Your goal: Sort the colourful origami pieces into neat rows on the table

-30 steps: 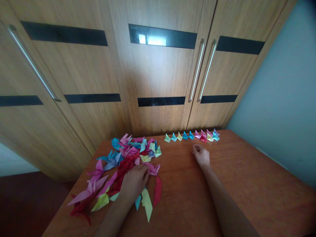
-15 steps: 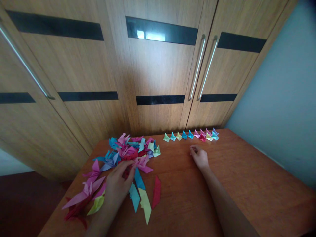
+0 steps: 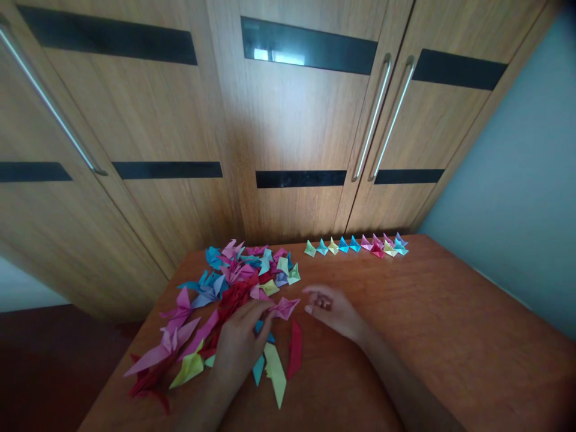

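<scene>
My left hand (image 3: 245, 339) pinches a pink folded paper piece (image 3: 286, 308) at its left end, just off the pile. Right of that piece, my right hand (image 3: 332, 309) hovers with thumb and fingers apart and nothing between them. Folded papers in pink, red, blue and yellow lie heaped around and behind my left hand, among them a red heap (image 3: 234, 297). Below the pink piece lie a flat pale yellow strip (image 3: 276, 372) and a red strip (image 3: 295, 348). Blue strips are partly hidden by my left hand.
Small folded papers (image 3: 343, 245) in several colours stand in a row along the back of the wooden table (image 3: 432, 312). Behind it rises a wooden cupboard (image 3: 297, 120) with metal handles. A pale wall (image 3: 508, 198) is on the right.
My left hand has moved right, bringing the pink piece away from the pile. My right hand has come left towards it and its fingers have spread. The view has shifted slightly.
</scene>
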`<state>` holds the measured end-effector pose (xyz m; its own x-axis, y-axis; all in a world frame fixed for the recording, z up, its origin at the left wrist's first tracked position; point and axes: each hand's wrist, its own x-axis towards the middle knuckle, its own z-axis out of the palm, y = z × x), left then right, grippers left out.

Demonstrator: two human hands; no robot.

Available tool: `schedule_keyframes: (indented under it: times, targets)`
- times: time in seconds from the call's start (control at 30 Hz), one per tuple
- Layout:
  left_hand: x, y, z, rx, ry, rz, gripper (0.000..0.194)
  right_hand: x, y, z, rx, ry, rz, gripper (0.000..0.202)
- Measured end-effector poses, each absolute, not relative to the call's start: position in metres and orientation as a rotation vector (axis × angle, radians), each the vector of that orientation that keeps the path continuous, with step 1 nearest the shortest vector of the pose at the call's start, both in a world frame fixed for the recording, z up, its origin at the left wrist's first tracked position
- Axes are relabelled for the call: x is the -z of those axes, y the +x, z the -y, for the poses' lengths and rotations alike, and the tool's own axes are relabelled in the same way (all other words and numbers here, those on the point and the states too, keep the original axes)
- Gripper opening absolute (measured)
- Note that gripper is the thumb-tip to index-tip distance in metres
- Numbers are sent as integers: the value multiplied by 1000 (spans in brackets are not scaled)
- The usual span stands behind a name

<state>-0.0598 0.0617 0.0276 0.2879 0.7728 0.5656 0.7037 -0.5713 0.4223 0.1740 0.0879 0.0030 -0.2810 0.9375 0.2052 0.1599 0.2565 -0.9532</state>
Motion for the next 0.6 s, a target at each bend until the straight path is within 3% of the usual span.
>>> schedule_keyframes:
  times: [0.3, 0.47, 0.6]
  targets:
    - [-28, -49, -58, -1059, 2448, -1318, 15, -10, 159, -79, -825, -1017, 1881, 21]
    - [-19, -53, -60, -1068, 2413, -1443, 35, -12, 159, -79, -786, -1008, 1870, 20]
    - [-18, -55, -62, -1029, 2336, -1503, 38, -13, 173, -86, -710, -1103, 1800, 19]
